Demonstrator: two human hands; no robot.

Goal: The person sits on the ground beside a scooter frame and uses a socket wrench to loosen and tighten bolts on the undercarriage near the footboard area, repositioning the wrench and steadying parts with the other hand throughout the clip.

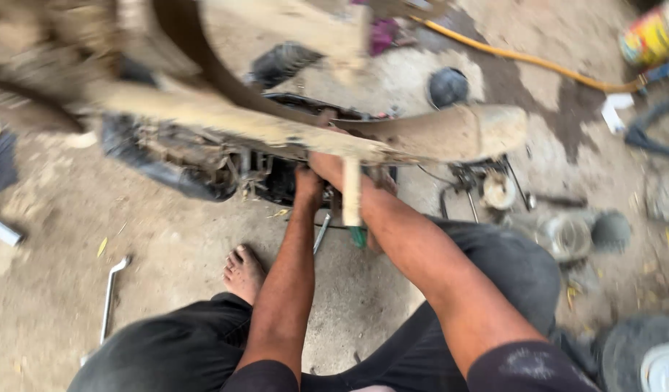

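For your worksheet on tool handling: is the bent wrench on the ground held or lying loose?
Lying loose: the wrench lies flat on the dirt, apart from both hands, which reach into the machine.

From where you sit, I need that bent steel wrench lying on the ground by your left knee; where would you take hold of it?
Probably the wrench is best gripped mid-shaft from above: the shaft lies flat and bare on the ground, clear of the foot, while its far end hooks sideways.
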